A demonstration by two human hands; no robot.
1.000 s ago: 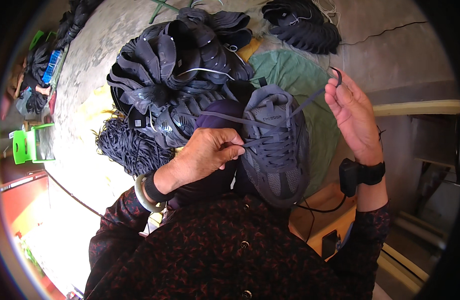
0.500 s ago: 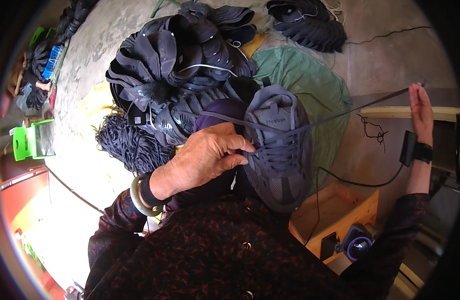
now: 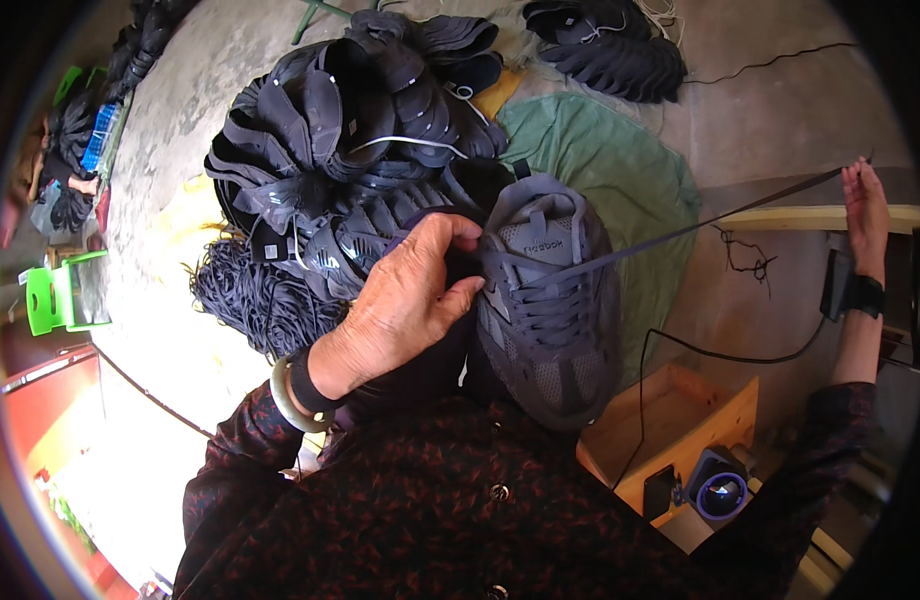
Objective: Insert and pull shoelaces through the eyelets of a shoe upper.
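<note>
A dark grey sneaker rests on my lap, toe toward me, its lower eyelets laced. At its left side is my left hand, thumb and bent forefinger apart, with no lace visible between their tips; its other fingers are hidden. Far out to the right, my right hand pinches the end of a dark shoelace. That lace runs taut from the hand across the upper part of the shoe's tongue.
Black shoe uppers lie heaped ahead, beside a tangle of dark laces. A green cloth spreads on the floor. To the right stand a wooden drawer box and a round-lensed device. A green chair is at left.
My left thumb and forefinger have parted and moved left and up, off the laces. My right hand has moved slightly farther right with the lace. The lace crossing toward my left has shifted.
</note>
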